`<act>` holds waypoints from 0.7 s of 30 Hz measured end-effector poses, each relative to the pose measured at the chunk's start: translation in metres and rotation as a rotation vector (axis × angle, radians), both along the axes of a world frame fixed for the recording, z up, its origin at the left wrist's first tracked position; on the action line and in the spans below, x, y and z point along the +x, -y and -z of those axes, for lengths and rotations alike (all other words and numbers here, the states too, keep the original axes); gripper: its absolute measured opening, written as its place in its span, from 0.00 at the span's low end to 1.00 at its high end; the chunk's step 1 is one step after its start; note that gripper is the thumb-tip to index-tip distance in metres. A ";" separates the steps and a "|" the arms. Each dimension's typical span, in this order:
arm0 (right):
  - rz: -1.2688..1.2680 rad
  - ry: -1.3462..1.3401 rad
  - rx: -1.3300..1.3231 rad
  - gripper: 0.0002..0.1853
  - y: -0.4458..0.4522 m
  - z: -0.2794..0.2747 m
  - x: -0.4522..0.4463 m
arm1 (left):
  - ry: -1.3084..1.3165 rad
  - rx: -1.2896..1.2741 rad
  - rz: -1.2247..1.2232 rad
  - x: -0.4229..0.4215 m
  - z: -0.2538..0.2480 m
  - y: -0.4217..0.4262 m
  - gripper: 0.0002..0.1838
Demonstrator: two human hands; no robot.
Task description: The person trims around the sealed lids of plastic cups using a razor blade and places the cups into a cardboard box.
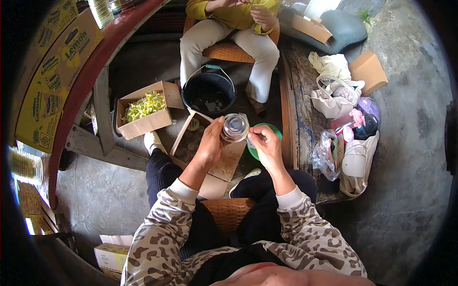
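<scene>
A clear round cup [235, 127] is in my left hand [211, 142], whose fingers wrap its left side. My right hand [268, 147] is at the cup's right edge, thumb and forefinger pinched together; what sits between them is too small to make out. Below the hands stands an open cardboard box [228, 164] with clear round items [187, 148] inside, partly hidden by my left arm. A green round container [278, 131] shows partly behind my right hand.
Ahead are a black bucket [190, 97] and a cardboard box [143, 127] of yellow-green strips [145, 107]. A person [205, 40] sits opposite. Bags [334, 102] lie on a bench to the right. A red-edged table [78, 93] runs along the left.
</scene>
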State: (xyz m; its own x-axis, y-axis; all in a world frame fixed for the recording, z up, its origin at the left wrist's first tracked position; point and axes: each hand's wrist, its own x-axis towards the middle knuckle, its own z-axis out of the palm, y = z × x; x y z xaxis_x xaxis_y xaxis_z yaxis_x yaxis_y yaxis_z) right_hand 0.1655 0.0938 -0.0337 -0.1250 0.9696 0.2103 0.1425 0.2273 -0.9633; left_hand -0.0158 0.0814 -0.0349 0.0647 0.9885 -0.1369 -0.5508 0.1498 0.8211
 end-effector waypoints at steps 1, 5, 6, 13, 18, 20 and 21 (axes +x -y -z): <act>-0.002 -0.007 0.009 0.05 0.000 0.000 0.000 | -0.012 0.010 -0.004 0.000 -0.001 0.000 0.21; -0.005 -0.020 0.004 0.05 0.001 -0.004 0.000 | -0.016 0.016 -0.023 0.001 -0.001 0.000 0.20; -0.005 -0.021 0.004 0.05 0.001 -0.006 0.000 | -0.005 0.011 -0.037 0.002 -0.001 0.000 0.21; -0.006 0.023 0.005 0.06 0.000 -0.005 0.001 | 0.030 -0.008 -0.006 0.001 -0.005 0.001 0.19; -0.023 0.026 -0.120 0.07 0.002 -0.016 0.003 | 0.130 -0.073 0.016 -0.003 0.006 -0.003 0.18; -0.042 -0.004 -0.197 0.07 0.001 -0.015 0.005 | 0.153 -0.108 0.022 -0.004 0.008 -0.004 0.18; -0.042 -0.004 -0.197 0.07 0.001 -0.015 0.005 | 0.159 -0.108 0.037 -0.005 0.010 -0.005 0.18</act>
